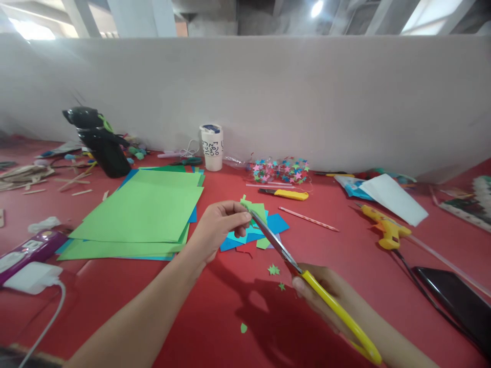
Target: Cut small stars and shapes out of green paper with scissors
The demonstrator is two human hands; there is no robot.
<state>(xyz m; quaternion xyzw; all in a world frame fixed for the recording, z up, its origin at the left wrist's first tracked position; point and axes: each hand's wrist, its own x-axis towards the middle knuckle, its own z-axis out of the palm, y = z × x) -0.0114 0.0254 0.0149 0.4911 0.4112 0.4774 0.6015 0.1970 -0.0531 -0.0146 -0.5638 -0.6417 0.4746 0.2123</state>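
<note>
My left hand [222, 225] pinches a small piece of green paper [244, 200] between thumb and fingers. My right hand [322, 291] is wrapped round the yellow handles of a pair of scissors [274, 240], whose blade tips meet the green paper at my left fingertips. Below the blades lie small green paper stars [273, 269] and a leaf-shaped green scrap [244, 328]. Behind my hands, blue, green and red paper offcuts [278, 224] are piled on the red table [215, 317]. The lower scissor handle is partly hidden by my right hand.
Green paper sheets [141, 204] are stacked left, near a black bottle [103, 145] and a purple power strip [30, 250]. A white cup [212, 148], star confetti [278, 170] and a yellow cutter [286, 194] stand behind. Right are a glue gun [385, 227] and a phone [456, 296].
</note>
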